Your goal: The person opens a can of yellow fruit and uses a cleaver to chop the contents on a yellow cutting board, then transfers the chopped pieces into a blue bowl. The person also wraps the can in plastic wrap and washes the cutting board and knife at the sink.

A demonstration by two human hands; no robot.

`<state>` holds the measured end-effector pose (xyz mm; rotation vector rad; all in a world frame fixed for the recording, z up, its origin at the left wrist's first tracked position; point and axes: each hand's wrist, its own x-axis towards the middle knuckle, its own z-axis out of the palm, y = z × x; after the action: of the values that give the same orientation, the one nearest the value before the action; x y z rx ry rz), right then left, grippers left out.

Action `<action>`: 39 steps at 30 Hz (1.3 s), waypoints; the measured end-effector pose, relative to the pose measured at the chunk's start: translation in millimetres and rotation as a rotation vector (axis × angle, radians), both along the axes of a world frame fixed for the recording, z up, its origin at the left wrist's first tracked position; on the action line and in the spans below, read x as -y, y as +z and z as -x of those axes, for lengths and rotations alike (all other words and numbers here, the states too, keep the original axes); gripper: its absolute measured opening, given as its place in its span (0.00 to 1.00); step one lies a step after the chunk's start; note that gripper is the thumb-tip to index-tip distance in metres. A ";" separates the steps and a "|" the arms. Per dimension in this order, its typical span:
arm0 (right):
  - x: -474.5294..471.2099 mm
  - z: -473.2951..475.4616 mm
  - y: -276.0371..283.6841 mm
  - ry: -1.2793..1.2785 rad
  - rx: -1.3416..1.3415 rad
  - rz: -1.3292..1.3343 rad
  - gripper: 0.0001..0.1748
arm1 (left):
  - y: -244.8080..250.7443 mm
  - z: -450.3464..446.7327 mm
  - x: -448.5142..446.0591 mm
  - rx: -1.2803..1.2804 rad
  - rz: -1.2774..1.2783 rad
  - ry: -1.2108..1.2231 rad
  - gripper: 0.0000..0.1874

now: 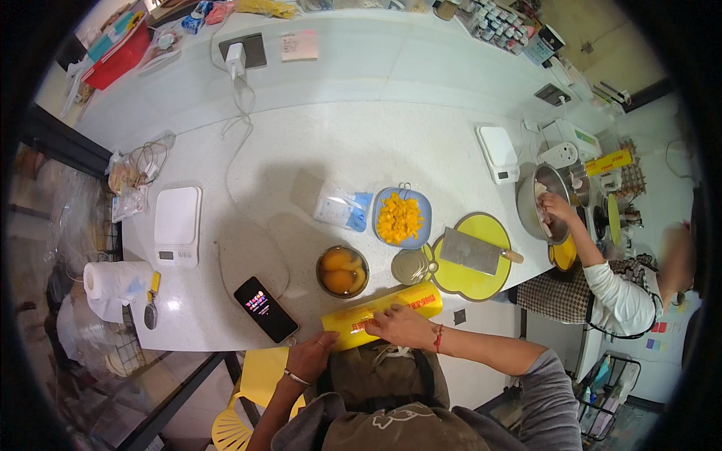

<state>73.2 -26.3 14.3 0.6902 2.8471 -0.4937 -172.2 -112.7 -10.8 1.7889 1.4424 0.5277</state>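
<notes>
A yellow roll of cling film (418,299) with red printing lies slanted along the table's front edge, against my apron (389,369). My left hand (313,356) grips its left end. Over the middle of the roll, my right hand (401,328) holds it with bent fingers; whether a film edge is pinched there is hidden. Just beyond the roll are a round container of yellow-orange fruit halves (342,271) and an opened tin can (410,266). A blue dish (426,225) of diced yellow fruit (399,219) stands farther back, beside a blue-and-white plastic packet (343,208).
To the right, a cleaver (471,250) rests on a green cutting board (489,225). A phone (266,309), a kitchen scale (177,225) and a paper roll (119,282) lie left. At right, another person's hand (555,207) reaches into a metal bowl (530,211). A cable (228,180) crosses the table.
</notes>
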 end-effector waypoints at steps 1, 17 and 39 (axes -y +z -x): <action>-1.0 -3.4 2.5 0.022 0.018 0.011 0.13 | 0.0 -0.1 0.0 -0.029 -0.003 -0.014 0.10; -15.2 -55.1 7.2 0.035 0.132 -0.019 0.11 | -4.1 2.6 0.9 -0.225 -0.072 -0.132 0.13; -34.9 -91.4 28.4 0.011 -0.115 -0.003 0.08 | -5.2 15.0 -8.5 -0.291 0.004 -0.177 0.16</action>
<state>164.6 8.6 42.7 0.6667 2.9577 -0.5439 -187.2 -104.2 -16.0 2.0293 1.4534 0.1778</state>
